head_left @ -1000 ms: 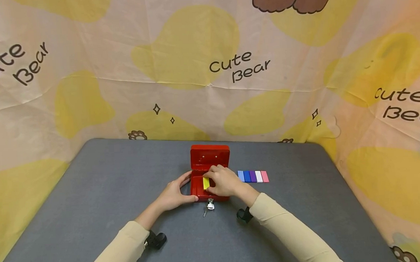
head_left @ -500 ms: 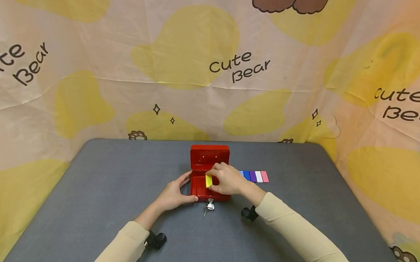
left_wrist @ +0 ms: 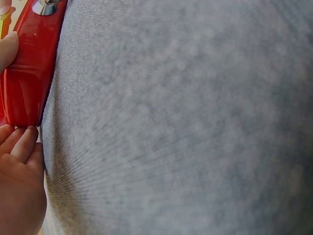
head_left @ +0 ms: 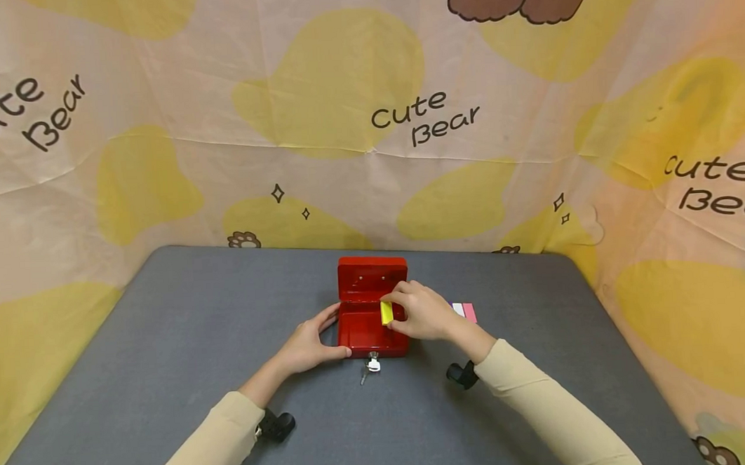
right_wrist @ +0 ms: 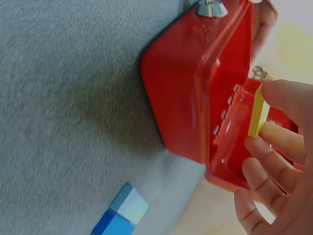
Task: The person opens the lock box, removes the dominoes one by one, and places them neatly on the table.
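A red metal cash box (head_left: 391,351) stands on the table with its lid (head_left: 372,271) raised at the back. At the box's left side my left hand (head_left: 305,345) holds it, with the thumb on the front rim and the fingertips against the side wall. My right hand (head_left: 424,310) pinches a small yellow block (right_wrist: 259,115) between thumb and fingers, above the right part of the box. A key (head_left: 373,365) hangs from the lock at the front. The part of the box's bottom that shows is bare.
Right of the box lie a white block (head_left: 458,309) and a pink block (head_left: 469,312). A light blue block (right_wrist: 129,203) and a blue block (right_wrist: 111,224) show in the right wrist view; in the head view my right hand covers them. Printed cloth hangs behind the grey table (head_left: 224,303).
My right hand has moved right, carrying the yellow block from the middle of the box towards its right edge, and now covers more of the coloured blocks. My left hand has stayed in place.
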Available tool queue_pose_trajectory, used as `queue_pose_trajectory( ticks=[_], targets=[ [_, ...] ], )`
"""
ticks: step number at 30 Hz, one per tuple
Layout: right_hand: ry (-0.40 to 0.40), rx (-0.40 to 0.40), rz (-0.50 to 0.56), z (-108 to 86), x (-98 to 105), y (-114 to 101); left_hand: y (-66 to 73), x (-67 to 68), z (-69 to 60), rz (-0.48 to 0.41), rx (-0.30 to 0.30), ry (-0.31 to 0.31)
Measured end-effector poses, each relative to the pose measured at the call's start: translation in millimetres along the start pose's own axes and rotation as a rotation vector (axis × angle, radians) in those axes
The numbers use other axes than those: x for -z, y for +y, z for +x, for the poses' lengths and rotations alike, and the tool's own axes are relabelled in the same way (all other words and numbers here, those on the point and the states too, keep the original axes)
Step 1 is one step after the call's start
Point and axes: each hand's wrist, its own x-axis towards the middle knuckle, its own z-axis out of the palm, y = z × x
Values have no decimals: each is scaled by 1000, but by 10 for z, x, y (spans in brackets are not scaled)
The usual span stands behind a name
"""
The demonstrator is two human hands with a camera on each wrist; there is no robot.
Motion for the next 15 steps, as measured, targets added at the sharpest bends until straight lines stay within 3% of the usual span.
queue_pose_trajectory(
  ticks=[15],
  targets=[
    [31, -11, 34, -181, 166, 236, -4, 6, 17, 9, 0, 0]
  ],
)
